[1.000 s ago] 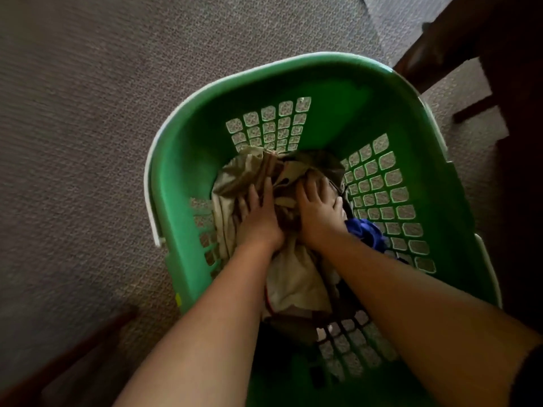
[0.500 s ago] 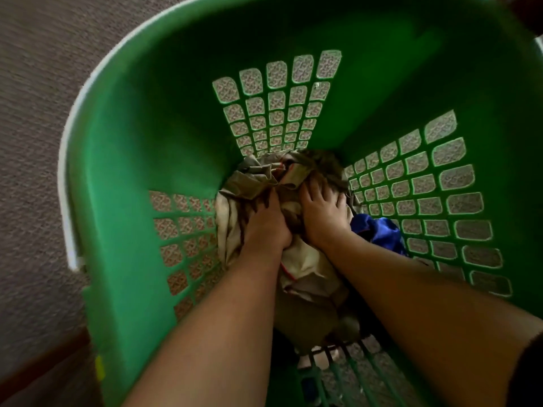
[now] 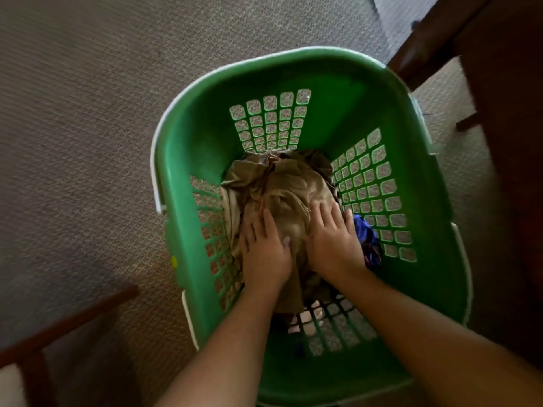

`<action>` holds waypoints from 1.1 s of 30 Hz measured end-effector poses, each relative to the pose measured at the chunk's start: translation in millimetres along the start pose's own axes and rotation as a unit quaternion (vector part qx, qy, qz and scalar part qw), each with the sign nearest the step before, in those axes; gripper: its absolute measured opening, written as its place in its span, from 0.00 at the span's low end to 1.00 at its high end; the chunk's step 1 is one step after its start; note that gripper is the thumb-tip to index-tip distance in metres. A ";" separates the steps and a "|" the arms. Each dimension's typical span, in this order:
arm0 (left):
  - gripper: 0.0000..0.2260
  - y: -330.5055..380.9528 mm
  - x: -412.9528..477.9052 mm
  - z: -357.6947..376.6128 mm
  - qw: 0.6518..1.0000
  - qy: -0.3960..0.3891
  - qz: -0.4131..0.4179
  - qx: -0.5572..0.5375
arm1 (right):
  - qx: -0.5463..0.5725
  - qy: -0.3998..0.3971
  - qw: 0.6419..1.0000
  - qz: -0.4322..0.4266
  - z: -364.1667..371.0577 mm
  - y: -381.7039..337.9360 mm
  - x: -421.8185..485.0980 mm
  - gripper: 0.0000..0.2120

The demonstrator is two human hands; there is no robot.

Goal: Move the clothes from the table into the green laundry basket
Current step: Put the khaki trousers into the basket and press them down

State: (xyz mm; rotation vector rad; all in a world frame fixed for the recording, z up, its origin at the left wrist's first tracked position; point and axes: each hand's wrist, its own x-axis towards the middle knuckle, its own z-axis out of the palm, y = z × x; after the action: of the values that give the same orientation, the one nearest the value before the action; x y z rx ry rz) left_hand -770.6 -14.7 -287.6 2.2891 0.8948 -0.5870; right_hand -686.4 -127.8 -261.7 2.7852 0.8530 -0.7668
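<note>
pressing flat: left hand [image 3: 264,248], right hand [image 3: 333,239] on tan clothes [image 3: 288,186], green laundry basket [image 3: 199,148].

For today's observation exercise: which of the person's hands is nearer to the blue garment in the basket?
Right. The right hand lies flat on the tan clothes right beside the blue garment; the left hand rests farther away, beyond the right hand.

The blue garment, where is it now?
In the head view the blue garment lies low inside the green laundry basket, against its right lattice wall, just right of the right hand and the beige clothes.
</note>
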 end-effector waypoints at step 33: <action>0.22 -0.3 9.2 41.2 0.957 -0.277 -0.042 0.080 | 0.111 -0.260 0.959 0.029 71.0 19.4 1.0 0.33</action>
State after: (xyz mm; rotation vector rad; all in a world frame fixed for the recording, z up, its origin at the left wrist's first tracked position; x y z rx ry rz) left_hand -771.9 -38.1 -322.8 2.0517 0.6818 -1.3001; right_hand -705.6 -162.1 -323.9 2.5550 0.6103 -1.5700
